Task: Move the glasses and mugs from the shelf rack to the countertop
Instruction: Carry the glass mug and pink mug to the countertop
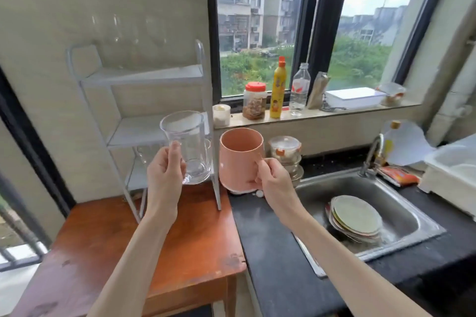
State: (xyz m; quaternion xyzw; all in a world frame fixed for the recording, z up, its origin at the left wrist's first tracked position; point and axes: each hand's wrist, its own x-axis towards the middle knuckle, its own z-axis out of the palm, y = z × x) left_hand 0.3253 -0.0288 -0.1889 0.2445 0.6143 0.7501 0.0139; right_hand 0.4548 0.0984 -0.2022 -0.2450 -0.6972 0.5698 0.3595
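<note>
My left hand [164, 175] grips a clear glass mug [188, 147], held upright in the air in front of the white shelf rack [144, 77]. My right hand [270, 177] holds a pink mug [240, 159] by its handle side, upright, just above the dark countertop [270, 252] at the rack's right. Several faint clear glasses [128, 36] stand on the rack's top shelf. Another glass [143, 153] shows on the lower shelf behind my left hand. The rack stands on a brown wooden table [103, 239].
A steel sink [401, 216] with stacked plates [356, 216] lies right of the countertop, with a tap [373, 154] behind it. Lidded glass containers [286, 152] stand behind the pink mug. Jars and bottles [278, 87] line the window sill. A white tub [453, 172] sits far right.
</note>
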